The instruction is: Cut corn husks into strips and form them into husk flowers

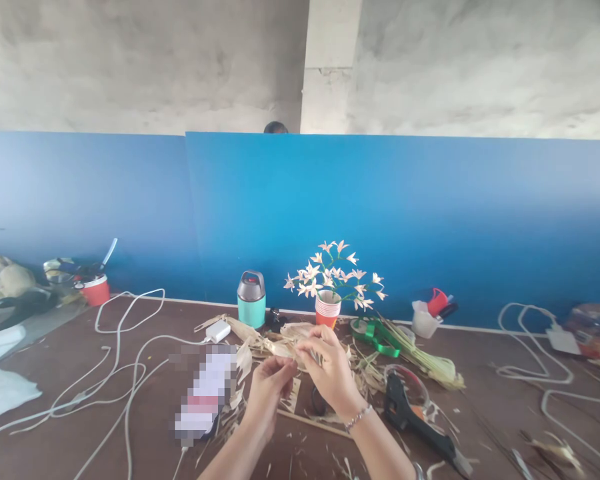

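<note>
My left hand [271, 377] and my right hand [330, 368] meet over the middle of the brown table [80, 353], fingers pinched together on a pale dried husk strip [293, 360] held between them. A beaded bracelet sits on my right wrist. Loose dried husk leaves [260, 340] lie under and behind the hands. Behind them stands an orange paper cup [327, 309] holding a bunch of small pale handmade flowers [335, 273] on green stems.
A black glue gun [415, 417] lies right of my right arm. A teal flask [251, 299], green tape rolls [375, 333], a blurred phone [205, 393] and white cables [125, 360] lie around. A blue partition [380, 213] closes the back; a person's head top shows above it.
</note>
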A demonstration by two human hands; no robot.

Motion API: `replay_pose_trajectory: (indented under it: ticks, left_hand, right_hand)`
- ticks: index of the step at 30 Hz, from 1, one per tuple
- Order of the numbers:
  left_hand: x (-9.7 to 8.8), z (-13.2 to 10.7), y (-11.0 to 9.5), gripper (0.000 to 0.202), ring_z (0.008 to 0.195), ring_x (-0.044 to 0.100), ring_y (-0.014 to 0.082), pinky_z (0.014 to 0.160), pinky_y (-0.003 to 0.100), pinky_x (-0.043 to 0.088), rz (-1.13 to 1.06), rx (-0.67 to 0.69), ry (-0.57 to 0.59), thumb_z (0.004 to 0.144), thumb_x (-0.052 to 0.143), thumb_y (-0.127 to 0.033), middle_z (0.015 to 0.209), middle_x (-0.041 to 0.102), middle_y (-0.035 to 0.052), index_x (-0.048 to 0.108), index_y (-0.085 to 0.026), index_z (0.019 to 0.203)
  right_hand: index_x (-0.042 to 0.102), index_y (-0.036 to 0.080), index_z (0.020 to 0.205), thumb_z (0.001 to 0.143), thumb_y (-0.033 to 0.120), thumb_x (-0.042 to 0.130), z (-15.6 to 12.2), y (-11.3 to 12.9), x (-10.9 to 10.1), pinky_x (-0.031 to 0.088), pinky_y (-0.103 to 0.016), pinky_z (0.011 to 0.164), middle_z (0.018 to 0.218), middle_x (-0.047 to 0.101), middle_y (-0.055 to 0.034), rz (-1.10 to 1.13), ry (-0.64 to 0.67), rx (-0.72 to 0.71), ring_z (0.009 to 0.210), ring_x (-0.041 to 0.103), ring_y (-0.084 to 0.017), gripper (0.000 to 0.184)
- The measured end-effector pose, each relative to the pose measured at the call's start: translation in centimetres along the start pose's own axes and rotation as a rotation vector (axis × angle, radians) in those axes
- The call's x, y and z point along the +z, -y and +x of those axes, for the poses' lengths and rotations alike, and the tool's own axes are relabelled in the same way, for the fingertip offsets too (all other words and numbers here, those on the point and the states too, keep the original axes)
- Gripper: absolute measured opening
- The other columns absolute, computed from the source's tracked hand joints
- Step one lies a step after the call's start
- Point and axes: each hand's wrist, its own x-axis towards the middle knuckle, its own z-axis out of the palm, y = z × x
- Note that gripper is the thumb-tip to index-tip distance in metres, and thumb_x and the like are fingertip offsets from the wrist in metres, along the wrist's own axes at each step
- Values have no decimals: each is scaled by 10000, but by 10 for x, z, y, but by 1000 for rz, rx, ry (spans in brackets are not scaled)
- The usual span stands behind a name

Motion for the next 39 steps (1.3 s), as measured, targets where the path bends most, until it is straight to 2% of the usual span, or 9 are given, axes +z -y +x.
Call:
replay_pose_trajectory:
  ticks: [7,14,18,21,24,27,29,33,39]
  left_hand:
    - [-1,0,1,320,402,290,43,410,182,208,5,1,10,541,799,-383,414,446,-60,590,-143,578]
    - [-1,0,1,312,401,295,43,410,176,217,22,16,20,568,783,-394,422,438,-72,601,-143,605]
    - [-4,2,3,278,441,383,54,438,176,296,34,110,18,605,764,-383,513,513,-57,626,-151,670]
    - [-7,2,3,255,497,468,79,493,192,366,73,207,-12,653,731,-386,574,572,-31,627,-156,694]
    - [-10,2,0,238,536,520,110,529,215,410,96,326,-31,693,697,-387,591,594,-18,626,-162,727]
    - [-13,0,-4,187,613,561,137,578,233,443,184,475,-97,704,688,-346,675,627,-3,634,-172,746]
    - [-15,-1,-8,143,662,576,151,611,243,456,283,568,-135,732,659,-319,719,640,5,642,-179,754]
    - [-18,-1,-10,93,696,596,169,646,271,480,416,687,-154,762,612,-262,756,662,14,657,-192,802]
    - [-19,1,-6,93,756,617,185,690,306,501,485,736,-190,773,585,-228,795,679,25,662,-196,813]
  right_hand:
    - [680,223,760,789,136,569,0,0,0,473,-308,741,836,563,-44,-31,-16,-28,838,553,-191,144]
    - [649,232,904,786,124,556,-1,-4,-1,474,-348,781,895,571,-57,-59,-4,-90,887,548,-212,185]
    - [570,240,1090,756,117,562,-1,3,-4,453,-381,860,1026,573,-76,11,29,-78,977,533,-230,356]
    - [517,226,1146,724,111,533,-2,10,-6,449,-361,835,1034,572,-77,105,49,-3,954,532,-225,437]
    - [558,206,1030,690,130,494,-1,15,-7,439,-325,769,962,593,-58,238,27,167,873,533,-209,354]
    - [617,188,774,728,235,477,2,16,-8,411,-305,717,803,611,-43,406,83,406,781,530,-200,154]
    - [626,178,659,765,347,482,4,16,-9,389,-301,684,710,604,-43,539,190,505,725,524,-194,246]
    - [641,170,634,738,399,574,6,21,-10,378,-295,686,669,603,-32,755,337,568,696,510,-175,260]
    - [599,171,571,701,365,634,7,32,-11,382,-274,667,592,565,-1,770,316,619,629,459,-135,236]
